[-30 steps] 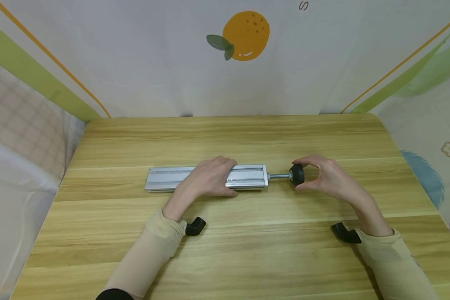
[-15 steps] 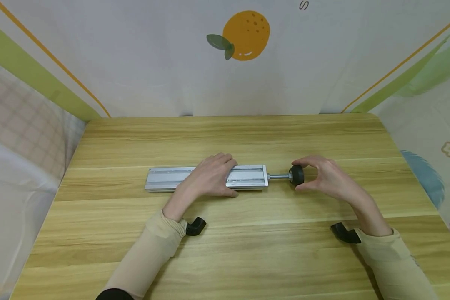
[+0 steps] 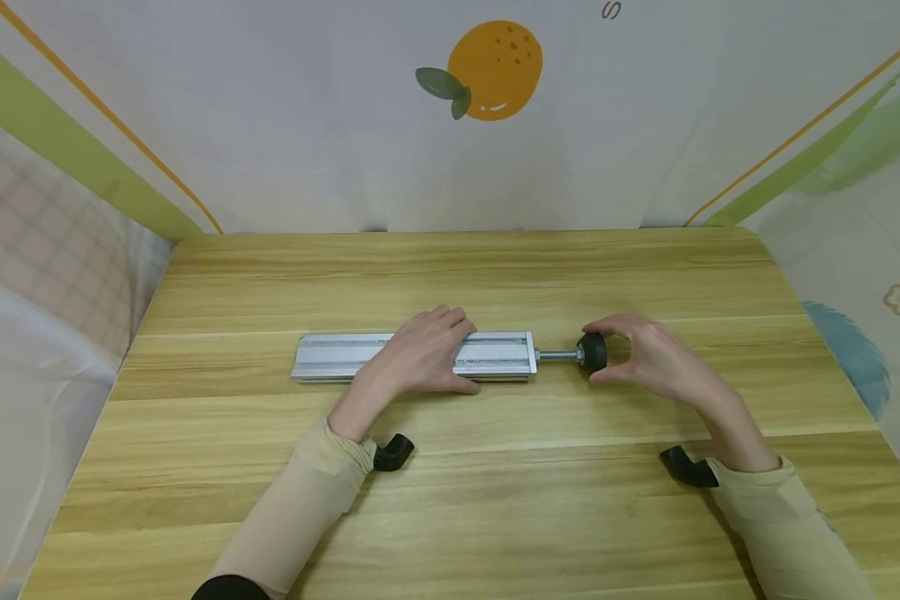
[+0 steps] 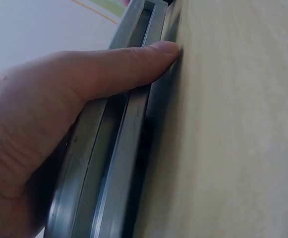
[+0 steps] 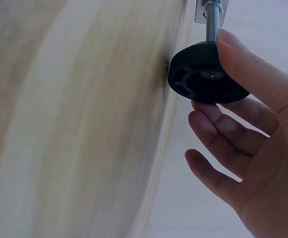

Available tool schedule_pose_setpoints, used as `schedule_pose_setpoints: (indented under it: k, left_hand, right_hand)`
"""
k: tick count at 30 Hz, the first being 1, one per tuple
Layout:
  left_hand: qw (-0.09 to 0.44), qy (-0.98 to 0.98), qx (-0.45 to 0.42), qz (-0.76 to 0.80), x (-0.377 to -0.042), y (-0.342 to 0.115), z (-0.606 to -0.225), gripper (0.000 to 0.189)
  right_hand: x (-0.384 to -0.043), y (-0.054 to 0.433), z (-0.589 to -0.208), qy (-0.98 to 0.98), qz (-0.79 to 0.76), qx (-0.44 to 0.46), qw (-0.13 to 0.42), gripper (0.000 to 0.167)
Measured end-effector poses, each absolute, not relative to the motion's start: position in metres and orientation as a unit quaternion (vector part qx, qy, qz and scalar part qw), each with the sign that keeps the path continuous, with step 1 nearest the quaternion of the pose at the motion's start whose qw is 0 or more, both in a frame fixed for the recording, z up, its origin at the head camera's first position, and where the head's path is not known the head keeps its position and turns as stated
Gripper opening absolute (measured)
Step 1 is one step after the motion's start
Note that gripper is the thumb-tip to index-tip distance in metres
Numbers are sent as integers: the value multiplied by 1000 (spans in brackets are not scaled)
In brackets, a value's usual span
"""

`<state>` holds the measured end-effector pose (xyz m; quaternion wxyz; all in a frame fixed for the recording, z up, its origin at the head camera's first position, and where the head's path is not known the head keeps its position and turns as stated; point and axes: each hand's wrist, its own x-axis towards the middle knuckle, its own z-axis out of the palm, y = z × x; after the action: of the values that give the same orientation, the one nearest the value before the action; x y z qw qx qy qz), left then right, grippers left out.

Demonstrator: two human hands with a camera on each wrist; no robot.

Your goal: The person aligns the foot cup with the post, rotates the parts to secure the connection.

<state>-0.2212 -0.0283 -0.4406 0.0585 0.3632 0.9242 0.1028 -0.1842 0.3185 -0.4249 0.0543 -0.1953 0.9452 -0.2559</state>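
Note:
A silver aluminium profile lies lengthwise across the wooden table. My left hand grips it from above; in the left wrist view the thumb runs down over its grooved side. Out of the profile's right end sticks a threaded rod, which carries a round black levelling foot. My right hand pinches the foot's rim between thumb and fingers. The right wrist view shows the hollow, ribbed underside of the foot with a screw head at its centre.
The wooden table has its far edge against a white curtain with a printed orange. Black curved pieces stick out from both sleeve cuffs, just above the tabletop.
The levelling foot and the right hand have shifted very slightly left, towards the profile's end. The left hand keeps its hold in the same place.

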Motion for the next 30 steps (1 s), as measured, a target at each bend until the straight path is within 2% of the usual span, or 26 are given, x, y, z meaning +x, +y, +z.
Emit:
schedule_pose_setpoints:
  k: [15,23,30]
  left_hand:
    - [63,927,354,105,-221,-27,-443,86]
    - [65,929,350,104,-222,-28,-444,94]
    - [38,926,357,118,-222,-34,-443,93]
  right_hand:
    - [-186,318,-427,946,-248,-200,59,68]
    - [-187,316,-428,938,-265,-211,77,72]
    - [-186,313,-425,933,-299,-196,46,66]
